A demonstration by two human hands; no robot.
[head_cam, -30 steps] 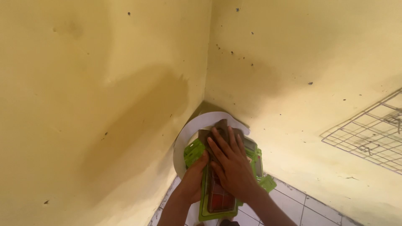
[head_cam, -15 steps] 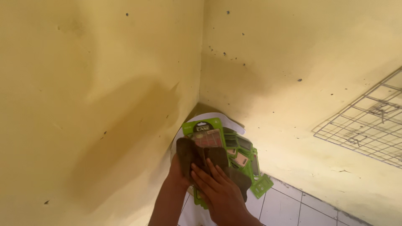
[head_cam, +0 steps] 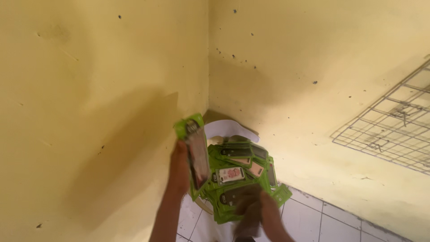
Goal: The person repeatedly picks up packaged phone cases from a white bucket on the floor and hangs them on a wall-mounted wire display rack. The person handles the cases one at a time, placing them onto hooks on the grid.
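Observation:
My left hand point(head_cam: 179, 168) holds up a green-edged blister pack point(head_cam: 194, 150) with a dark phone case inside, tilted upright next to the left wall. Below it a heap of several similar green packs point(head_cam: 239, 172) lies on a white plastic chair point(head_cam: 224, 128) in the room's corner. My right hand point(head_cam: 253, 208) is blurred and rests low on the near side of the heap; whether it grips a pack is unclear.
Yellow walls meet in the corner behind the chair. A white wire grid panel point(head_cam: 394, 127) leans against the right wall. White floor tiles point(head_cam: 322, 222) show at the bottom right.
My left hand has lifted one pack off the heap and raised it to the left. My right hand slid down from the top of the heap to its near edge.

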